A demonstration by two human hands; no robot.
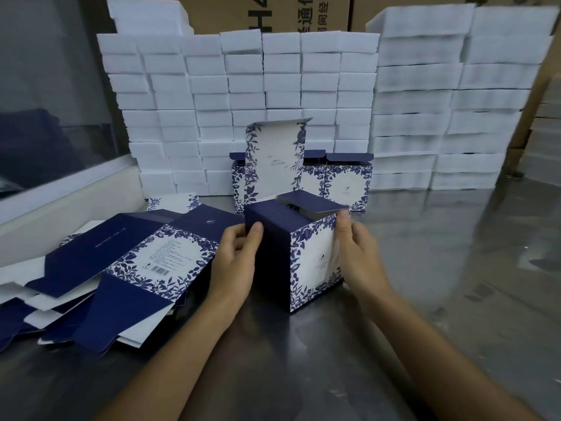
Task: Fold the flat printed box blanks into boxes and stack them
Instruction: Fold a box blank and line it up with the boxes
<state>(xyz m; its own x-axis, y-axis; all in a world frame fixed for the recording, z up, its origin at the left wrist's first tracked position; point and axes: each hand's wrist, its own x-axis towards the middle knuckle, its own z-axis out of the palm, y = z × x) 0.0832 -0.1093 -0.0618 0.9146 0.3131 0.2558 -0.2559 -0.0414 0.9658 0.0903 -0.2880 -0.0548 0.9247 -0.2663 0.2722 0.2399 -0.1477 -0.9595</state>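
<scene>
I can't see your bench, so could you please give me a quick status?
Left hand and right hand hold box, lid up. Blanks left. Nothing in the way.

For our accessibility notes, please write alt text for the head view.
Two hands, left hand and right hand, hold an upright blue floral box on a metal table. Flat blanks lie left; white foam blocks stand behind.
</scene>
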